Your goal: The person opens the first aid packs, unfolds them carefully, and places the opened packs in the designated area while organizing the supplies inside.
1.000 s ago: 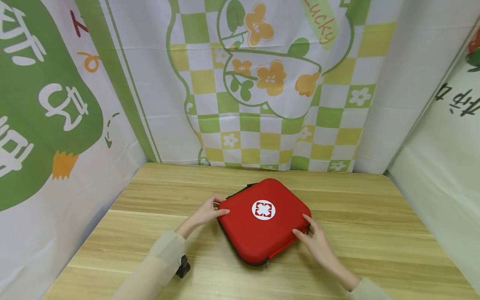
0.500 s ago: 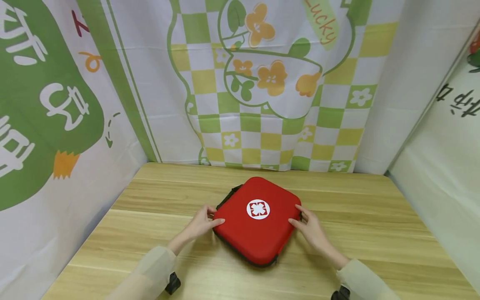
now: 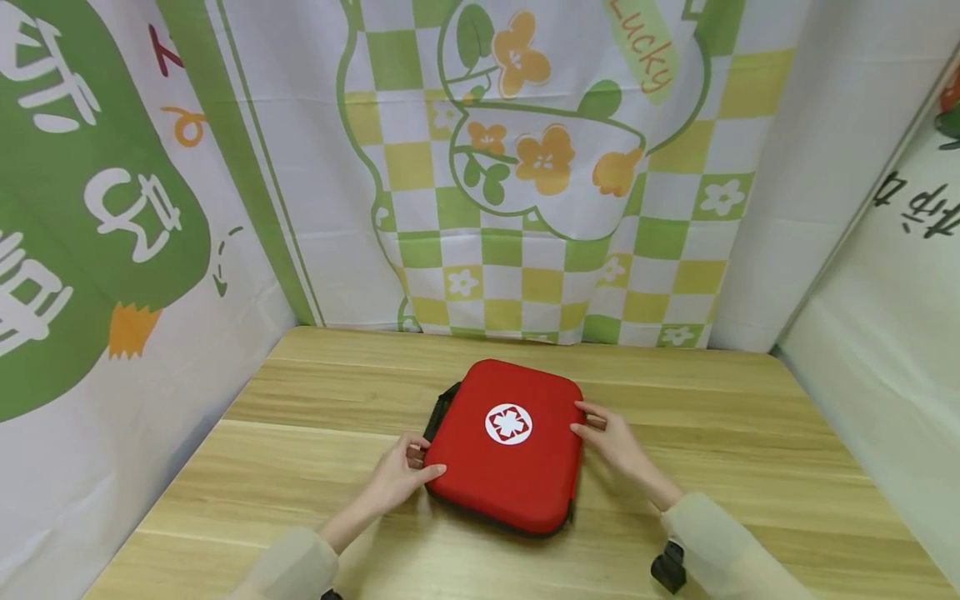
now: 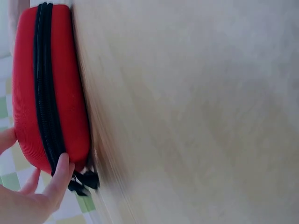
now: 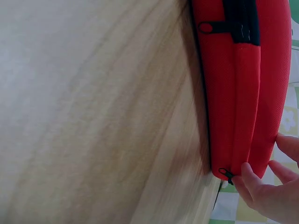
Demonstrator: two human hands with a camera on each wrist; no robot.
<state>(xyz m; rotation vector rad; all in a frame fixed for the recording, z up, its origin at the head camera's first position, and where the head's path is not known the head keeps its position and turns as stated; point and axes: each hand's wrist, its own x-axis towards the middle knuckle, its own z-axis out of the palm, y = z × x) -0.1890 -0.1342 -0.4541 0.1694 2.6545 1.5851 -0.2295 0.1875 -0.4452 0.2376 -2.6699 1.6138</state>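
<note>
A red zippered first-aid case [image 3: 517, 483] with a white round emblem lies on the table, turned slightly askew. At its near left corner my left hand [image 3: 393, 475] grips it, thumb on the lid and fingers at the side. My right hand [image 3: 618, 442] holds the opposite side near the far right corner. A black carry strap [image 3: 441, 408] shows along the left edge. In the left wrist view the black zipper [image 4: 45, 88] runs shut round the case wall. A black zipper pull [image 5: 212, 27] shows in the right wrist view, with another beside my right fingertips.
The wooden tabletop [image 3: 300, 392] surrounds the case. Behind it hangs a checked, flower-printed curtain [image 3: 540, 283], and printed cloth walls stand at left and right. A black wrist device [image 3: 669, 567] sits under my right sleeve.
The case has turned clockwise on the table and shifted a little left. My left hand has come nearer and left; my right hand has gone left and slightly farther away, both staying on the case.
</note>
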